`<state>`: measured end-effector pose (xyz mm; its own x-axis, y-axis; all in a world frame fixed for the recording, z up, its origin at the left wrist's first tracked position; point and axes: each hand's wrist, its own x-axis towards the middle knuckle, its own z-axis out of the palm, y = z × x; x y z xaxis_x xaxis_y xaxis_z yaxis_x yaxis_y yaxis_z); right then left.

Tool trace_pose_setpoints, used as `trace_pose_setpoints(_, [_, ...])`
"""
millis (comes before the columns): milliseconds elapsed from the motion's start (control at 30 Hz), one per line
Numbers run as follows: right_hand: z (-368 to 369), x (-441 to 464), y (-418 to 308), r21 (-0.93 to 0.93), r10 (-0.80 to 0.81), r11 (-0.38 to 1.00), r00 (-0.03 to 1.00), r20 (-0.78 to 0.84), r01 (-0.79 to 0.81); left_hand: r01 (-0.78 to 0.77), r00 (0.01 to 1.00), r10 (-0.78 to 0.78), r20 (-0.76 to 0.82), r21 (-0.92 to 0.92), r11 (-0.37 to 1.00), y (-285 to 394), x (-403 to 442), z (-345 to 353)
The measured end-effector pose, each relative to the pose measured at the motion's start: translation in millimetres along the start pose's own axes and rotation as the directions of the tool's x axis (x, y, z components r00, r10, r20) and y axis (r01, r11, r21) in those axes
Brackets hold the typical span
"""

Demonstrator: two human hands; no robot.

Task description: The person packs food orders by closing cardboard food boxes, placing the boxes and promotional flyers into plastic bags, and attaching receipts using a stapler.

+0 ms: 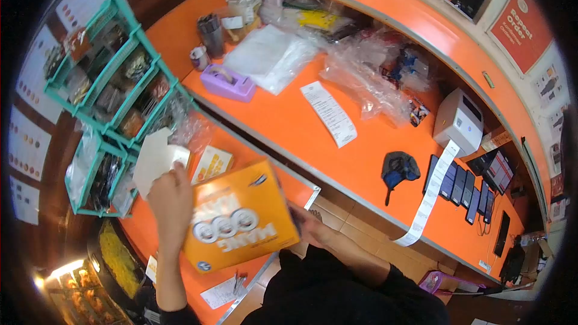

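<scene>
A yellow-orange printed box (241,219) stands tilted in front of my body, its lettering upside down in the view. My right hand (310,224) grips its right edge, with the fingers partly hidden behind it. Above the box's left side, my left hand (171,189) is closed at a white cardboard flap (153,159); its fingertips are pressed together there. A smaller white and yellow box (212,164) lies just behind the big box on the orange counter.
Teal racks (117,126) of packets stand at the left. A purple tape dispenser (229,83), plastic bags (367,78), a receipt (329,114), a printer (459,121) and several phones (460,186) sit on the far counter. Fried food (84,295) is at lower left.
</scene>
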<state>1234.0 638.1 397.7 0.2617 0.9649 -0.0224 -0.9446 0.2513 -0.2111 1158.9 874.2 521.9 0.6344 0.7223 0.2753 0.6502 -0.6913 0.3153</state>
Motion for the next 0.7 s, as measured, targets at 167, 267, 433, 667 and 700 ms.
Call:
trace_pose_setpoints(167, [-13,-67,-99,-0.656,-0.506,0.75,0.713,-0.485,0.086,-0.305,0.798,0.383,0.466,-0.237,0.923,152,42,74])
trace_pose_setpoints(267, [-28,-136,-148,-0.704,-0.694,0.669,0.538,-0.478,0.238,-0.361,0.743,0.548,0.384,-0.46,0.811,247,62,132])
trace_pose_setpoints(433, [-29,-229,-206,-0.78,-0.848,0.529,0.242,-0.472,0.333,-0.558,0.806,0.589,0.056,-0.26,0.788,404,161,214])
trace_pose_setpoints(667, [-42,-264,-277,-0.753,-0.843,0.53,0.149,-0.517,0.39,-0.431,0.54,0.198,0.818,0.067,0.9,362,242,355])
trace_pose_setpoints(700, [-42,-256,-288,-0.745,-0.836,0.543,0.165,-0.524,0.387,-0.42,0.544,0.18,0.82,0.08,0.904,344,242,355])
